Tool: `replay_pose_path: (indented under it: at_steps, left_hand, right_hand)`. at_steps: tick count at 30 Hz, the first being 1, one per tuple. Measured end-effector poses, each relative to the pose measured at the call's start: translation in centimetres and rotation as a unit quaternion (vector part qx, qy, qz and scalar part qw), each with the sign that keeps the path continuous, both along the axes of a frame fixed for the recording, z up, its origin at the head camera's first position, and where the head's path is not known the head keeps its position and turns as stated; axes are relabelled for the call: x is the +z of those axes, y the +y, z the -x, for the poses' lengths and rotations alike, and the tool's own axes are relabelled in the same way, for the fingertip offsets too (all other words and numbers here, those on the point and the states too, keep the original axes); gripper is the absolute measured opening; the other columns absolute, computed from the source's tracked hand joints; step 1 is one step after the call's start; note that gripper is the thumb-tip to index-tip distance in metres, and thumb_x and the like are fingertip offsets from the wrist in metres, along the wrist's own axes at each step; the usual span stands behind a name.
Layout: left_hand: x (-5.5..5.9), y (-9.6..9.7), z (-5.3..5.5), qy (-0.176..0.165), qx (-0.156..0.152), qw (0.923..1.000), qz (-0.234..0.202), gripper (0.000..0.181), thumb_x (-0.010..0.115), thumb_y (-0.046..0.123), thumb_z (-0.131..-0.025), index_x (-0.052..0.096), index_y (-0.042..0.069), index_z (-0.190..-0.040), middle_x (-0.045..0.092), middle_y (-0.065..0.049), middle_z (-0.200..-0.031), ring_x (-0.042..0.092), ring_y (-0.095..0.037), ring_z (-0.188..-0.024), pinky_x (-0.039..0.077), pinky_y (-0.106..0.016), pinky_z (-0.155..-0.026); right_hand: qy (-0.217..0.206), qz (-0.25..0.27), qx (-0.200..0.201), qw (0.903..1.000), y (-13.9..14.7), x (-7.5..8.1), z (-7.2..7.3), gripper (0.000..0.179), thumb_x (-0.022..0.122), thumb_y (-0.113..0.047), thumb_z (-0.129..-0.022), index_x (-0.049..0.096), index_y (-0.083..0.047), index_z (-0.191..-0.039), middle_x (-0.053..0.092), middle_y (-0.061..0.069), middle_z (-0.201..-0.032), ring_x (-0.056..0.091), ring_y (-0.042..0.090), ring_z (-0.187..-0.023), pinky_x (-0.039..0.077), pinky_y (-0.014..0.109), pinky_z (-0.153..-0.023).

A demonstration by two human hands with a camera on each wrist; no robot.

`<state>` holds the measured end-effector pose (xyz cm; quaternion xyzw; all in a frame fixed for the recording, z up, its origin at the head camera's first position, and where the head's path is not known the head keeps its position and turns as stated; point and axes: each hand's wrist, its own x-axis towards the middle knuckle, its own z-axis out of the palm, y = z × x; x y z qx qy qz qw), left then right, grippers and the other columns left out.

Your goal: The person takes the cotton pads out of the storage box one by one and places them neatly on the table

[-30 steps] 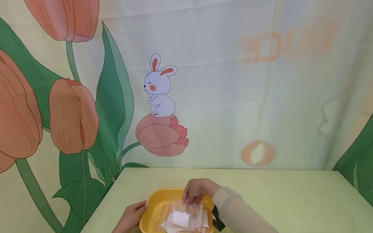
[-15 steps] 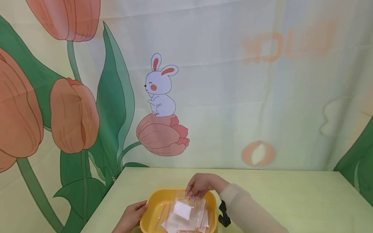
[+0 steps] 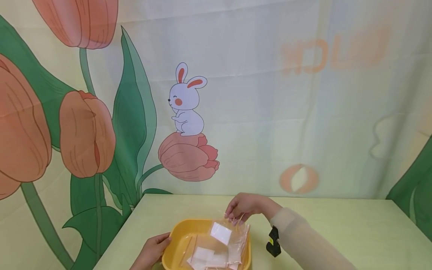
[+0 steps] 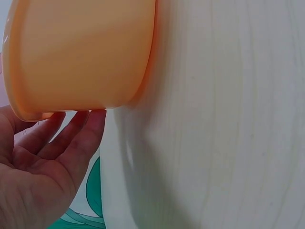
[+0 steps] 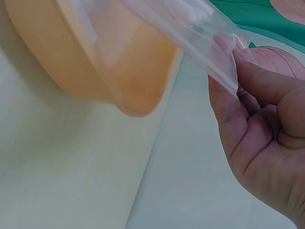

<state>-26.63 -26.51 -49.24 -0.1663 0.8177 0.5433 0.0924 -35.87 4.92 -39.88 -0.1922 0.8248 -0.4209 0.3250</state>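
A yellow plastic basin [image 3: 178,229] stands on the table, with several clear zip bags and white squares inside. My left hand [image 3: 153,249] grips its left rim; in the left wrist view the fingers [image 4: 93,129] lie against the outer wall and the thumb goes over the rim. Above the basin's right far corner, my right hand [image 3: 241,208] pinches a clear plastic bag [image 3: 239,236] by its top edge, between thumb and fingers. A white square [image 3: 221,233] shows in the lifted plastic. In the right wrist view the bag [image 5: 190,36] hangs slanting over the basin's rim.
The pale green table [image 3: 320,225] stretches to the right and behind the basin. A cloth backdrop [image 3: 249,112] with tulips and a white rabbit hangs behind the table's far edge. A black device [image 3: 274,242] is at the right sleeve's cuff.
My right hand has moved up and to the right, drawing the clear bag away from the others and uncovering a white square left in the basin. My left hand has stayed on the rim.
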Motion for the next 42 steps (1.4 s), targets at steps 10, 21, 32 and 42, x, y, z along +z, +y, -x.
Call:
replay_pose_path:
  at_steps: [10,21,32,42]
  left_hand:
    - [0.1,0.0,-0.1,0.004,0.001,1.0,0.001,0.045,0.049,0.013,-0.109,0.046,-0.014,-0.144,0.055,-0.032,-0.144,0.071,-0.024,-0.104,0.066,-0.037,-0.084]
    - [0.1,0.1,0.1,-0.005,0.002,1.0,0.003,0.046,0.049,0.014,-0.109,0.045,-0.014,-0.145,0.056,-0.032,-0.143,0.07,-0.02,-0.098,0.066,-0.038,-0.085]
    - [0.2,0.2,0.0,0.0,0.002,1.0,0.005,0.045,0.049,0.013,-0.108,0.046,-0.014,-0.144,0.057,-0.032,-0.142,0.07,-0.02,-0.097,0.066,-0.038,-0.084]
    - [0.2,0.3,-0.1,0.004,0.005,1.0,0.0,0.044,0.049,0.012,-0.108,0.046,-0.014,-0.144,0.057,-0.032,-0.142,0.07,-0.02,-0.098,0.066,-0.037,-0.085]
  right_hand:
    - [0.009,0.023,0.001,0.9997,2.9,1.1,0.1,0.015,0.059,-0.002,-0.1,0.072,0.001,-0.107,0.07,0.001,-0.086,0.068,0.01,-0.076,0.06,0.02,-0.066]
    - [0.004,0.049,-0.022,0.9986,7.6,1.2,0.3,0.016,0.059,-0.001,-0.1,0.069,0.006,-0.111,0.07,-0.001,-0.084,0.065,0.008,-0.074,0.06,0.018,-0.064]
    - [-0.001,0.048,-0.046,0.9978,11.8,0.9,0.0,0.016,0.06,-0.003,-0.1,0.068,0.004,-0.112,0.071,-0.001,-0.086,0.066,0.007,-0.075,0.061,0.018,-0.065]
    - [-0.009,0.076,-0.045,0.9961,14.7,-0.4,-1.2,0.016,0.06,-0.005,-0.1,0.068,0.005,-0.11,0.071,-0.002,-0.088,0.068,0.007,-0.076,0.059,0.018,-0.065]
